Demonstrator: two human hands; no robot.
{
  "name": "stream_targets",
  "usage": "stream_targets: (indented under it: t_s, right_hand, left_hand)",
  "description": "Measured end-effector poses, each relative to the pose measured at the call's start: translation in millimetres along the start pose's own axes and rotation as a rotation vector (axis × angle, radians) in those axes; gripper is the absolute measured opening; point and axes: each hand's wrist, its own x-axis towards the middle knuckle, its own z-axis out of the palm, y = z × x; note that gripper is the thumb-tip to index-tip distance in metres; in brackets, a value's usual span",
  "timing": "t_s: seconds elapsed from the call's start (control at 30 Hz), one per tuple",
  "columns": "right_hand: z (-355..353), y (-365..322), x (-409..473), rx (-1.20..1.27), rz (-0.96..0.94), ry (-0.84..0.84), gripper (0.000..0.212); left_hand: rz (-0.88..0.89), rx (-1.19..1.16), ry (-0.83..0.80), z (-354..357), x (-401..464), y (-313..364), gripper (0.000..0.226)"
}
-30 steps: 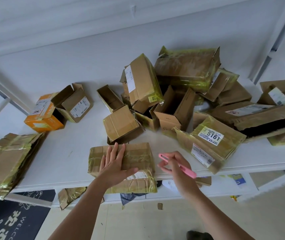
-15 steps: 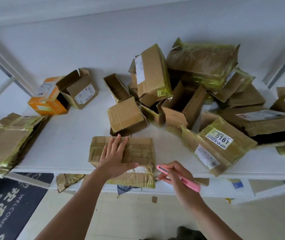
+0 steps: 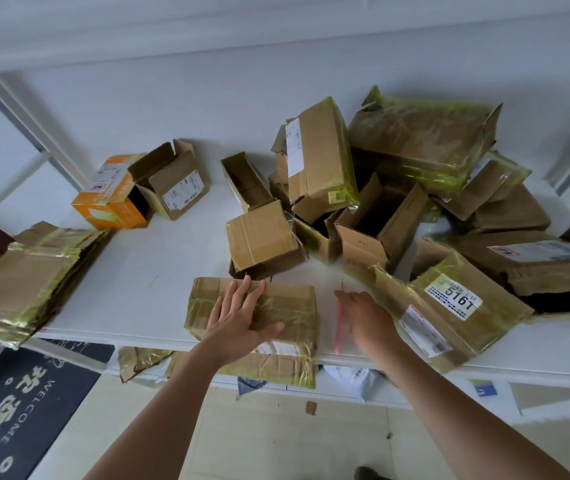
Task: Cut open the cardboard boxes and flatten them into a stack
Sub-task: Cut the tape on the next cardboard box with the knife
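Note:
A brown cardboard box (image 3: 287, 306) wrapped in yellowish tape lies at the front edge of the white table (image 3: 145, 265), hanging partly over it. My left hand (image 3: 238, 317) presses flat on the box's top with fingers spread. Just right of the box, my right hand (image 3: 366, 317) hovers low over the table. It holds a pink cutter (image 3: 338, 337) along its thumb side, pointing away from me and blurred. A stack of flattened boxes (image 3: 24, 282) sits at the table's left end.
A pile of several open and taped boxes (image 3: 415, 143) fills the table's back right. A box labelled 5161 (image 3: 450, 306) lies close to my right hand. A small closed box (image 3: 263, 237) and an orange box (image 3: 110, 199) stand behind. A welcome mat (image 3: 17, 403) lies on the floor.
My right hand has moved forward over the table beside the box, and the cutter has turned from crosswise to pointing away. My left hand stays on the box.

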Motion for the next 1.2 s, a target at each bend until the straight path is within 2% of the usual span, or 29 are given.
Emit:
stream_targets:
  t_s: [0.1, 0.13, 0.2, 0.27, 0.37, 0.5, 0.57, 0.63, 0.7, 0.77, 0.8, 0.83, 0.97, 1.03, 1.13, 1.2]
  right_hand:
    - [-22.4, -24.0, 6.6, 0.202, -0.121, 0.251, 0.050]
    - [-29.0, -35.1, 10.8, 0.310, -0.187, 0.269, 0.047]
    - [-34.2, -55.5, 21.8, 0.478, -0.270, 0.131, 0.041]
    - [-25.3, -70.3, 26.2, 0.447, -0.254, -0.054, 0.044]
    - [-4.3, -78.8, 15.4, 0.204, -0.228, -0.049, 0.048]
    - [12.8, -87.8, -12.6, 0.156, -0.239, 0.124, 0.049]
    - [16.7, -95.0, -20.4, 0.199, -0.211, 0.179, 0.044]
    - [14.4, -103.3, -25.6, 0.269, -0.165, 0.183, 0.041]
    - [10.8, -109.0, -27.8, 0.307, -0.141, 0.168, 0.041]
    - [6.2, -111.0, -27.8, 0.345, -0.144, 0.130, 0.045]
    - [2.2, -111.8, -27.8, 0.361, -0.156, 0.100, 0.048]
    - [-2.8, -112.8, -28.9, 0.381, -0.165, 0.067, 0.051]
    - [-23.5, -124.2, -33.2, 0.381, -0.223, 0.026, 0.070]
    - [-30.7, -134.9, -28.7, 0.453, -0.215, 0.015, 0.080]
    - [-38.1, -149.4, -17.7, 0.606, -0.207, 0.094, 0.090]
    - [-37.7, -151.0, -9.4, 0.673, -0.221, 0.195, 0.090]
  left_hand:
    - [0.000, -0.004, 0.047, 1.9, -1.6, 1.4, 0.073]
    - [0.005, -0.015, 0.065, 2.2, -1.5, 1.7, 0.068]
    - [0.025, -0.060, 0.088, 1.8, -2.7, 1.1, 0.061]
    - [0.050, -0.083, 0.104, 1.2, -6.6, -2.6, 0.061]
    - [-0.005, -0.122, 0.160, -1.7, -13.9, -12.0, 0.079]
    - [-0.190, -0.207, 0.273, -0.8, -31.0, -22.2, 0.119]
    - [-0.366, -0.287, 0.367, 5.3, -43.0, -20.7, 0.135]
    - [-0.604, -0.554, 0.437, 12.5, -50.0, -16.2, 0.141]
    - [-0.779, -1.049, 0.412, 10.6, -50.4, -14.9, 0.126]
    - [-0.779, -1.553, 0.327, 5.4, -49.3, -18.0, 0.088]
    - [-0.740, -1.687, 0.276, 2.3, -50.8, -19.6, 0.073]
    - [-0.688, -1.715, 0.261, -1.2, -52.9, -22.3, 0.067]
    - [-0.447, -1.521, 0.371, -28.5, -54.0, -23.5, 0.076]
    - [-0.276, -1.319, 0.468, -46.4, -51.7, -20.2, 0.084]
    - [-0.019, -1.013, 0.578, -59.3, -46.0, -15.7, 0.079]
    - [0.007, -0.926, 0.556, -57.4, -43.4, -14.0, 0.072]
